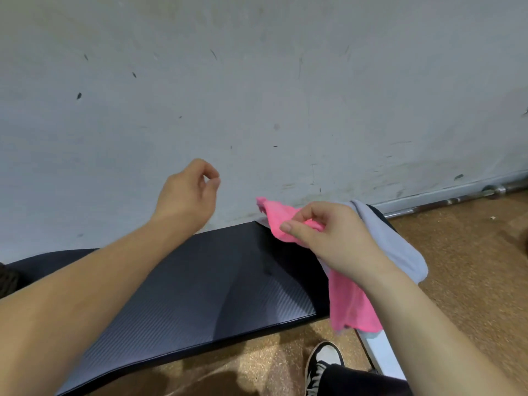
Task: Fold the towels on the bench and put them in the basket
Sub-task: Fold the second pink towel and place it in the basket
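Our right hand (334, 238) pinches the pink towel (351, 307); our curled, empty left hand (188, 195) should take its free corner.

The right grip (337, 238) pinches a pink towel (353, 304) above the right end of the black table (214, 281). A grey towel (400, 247) hangs over that end behind it. The left grip (187, 195) hovers above the table, fingers curled toward the thumb.
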A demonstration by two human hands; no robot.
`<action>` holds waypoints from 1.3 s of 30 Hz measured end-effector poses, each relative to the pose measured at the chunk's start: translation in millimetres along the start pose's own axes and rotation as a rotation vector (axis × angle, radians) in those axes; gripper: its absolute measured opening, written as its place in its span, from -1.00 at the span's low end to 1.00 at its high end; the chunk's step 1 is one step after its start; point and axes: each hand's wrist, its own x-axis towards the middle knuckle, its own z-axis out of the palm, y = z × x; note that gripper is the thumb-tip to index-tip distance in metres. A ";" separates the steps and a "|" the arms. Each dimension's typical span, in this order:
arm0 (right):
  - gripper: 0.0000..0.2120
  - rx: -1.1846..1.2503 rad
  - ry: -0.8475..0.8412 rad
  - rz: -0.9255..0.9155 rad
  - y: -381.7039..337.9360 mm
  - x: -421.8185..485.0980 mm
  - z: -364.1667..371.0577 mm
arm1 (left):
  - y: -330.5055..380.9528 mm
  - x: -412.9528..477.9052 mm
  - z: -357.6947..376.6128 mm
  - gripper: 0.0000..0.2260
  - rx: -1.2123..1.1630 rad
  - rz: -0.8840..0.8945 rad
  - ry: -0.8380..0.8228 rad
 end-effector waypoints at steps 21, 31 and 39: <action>-0.81 0.724 -0.325 0.004 -74.3 -34.5 4.6 | -21.0 -43.0 13.1 -0.93 -0.184 0.271 -0.251; -0.86 0.024 -0.070 -0.198 -67.0 -9.6 38.9 | -85.5 -61.8 -116.7 -0.87 0.020 0.008 -0.154; -0.93 0.353 -0.292 -0.256 -110.6 -34.6 79.9 | -100.7 -123.0 -131.2 -0.80 -0.097 -0.095 -0.222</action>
